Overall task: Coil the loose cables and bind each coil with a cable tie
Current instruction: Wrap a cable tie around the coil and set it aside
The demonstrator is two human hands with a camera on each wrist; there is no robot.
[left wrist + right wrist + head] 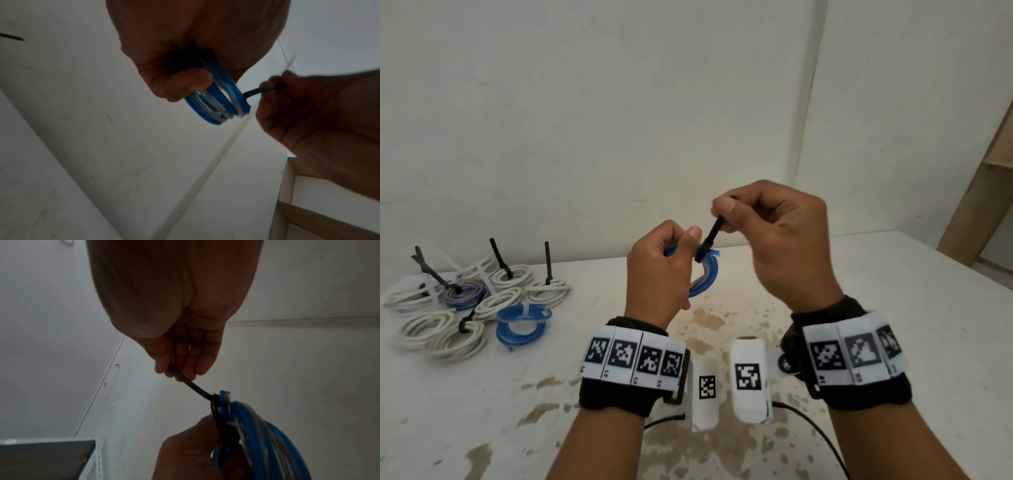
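head: left hand (659,274) grips blue coil (705,279); raised right hand (779,240) pinches black tie (710,238).

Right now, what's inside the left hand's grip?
The left hand holds a blue cable coil, bound by a black cable tie whose tail the right hand pinches. The fingers cover the coil's far side.

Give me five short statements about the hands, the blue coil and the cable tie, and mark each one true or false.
1. The left hand grips the blue coil. True.
2. The right hand pinches a white tie. False: the cable tie is black.
3. The coil rests on the table. False: it is held above it.
4. Bound coils lie to the left. True.
5. The tie wraps round the coil. True.
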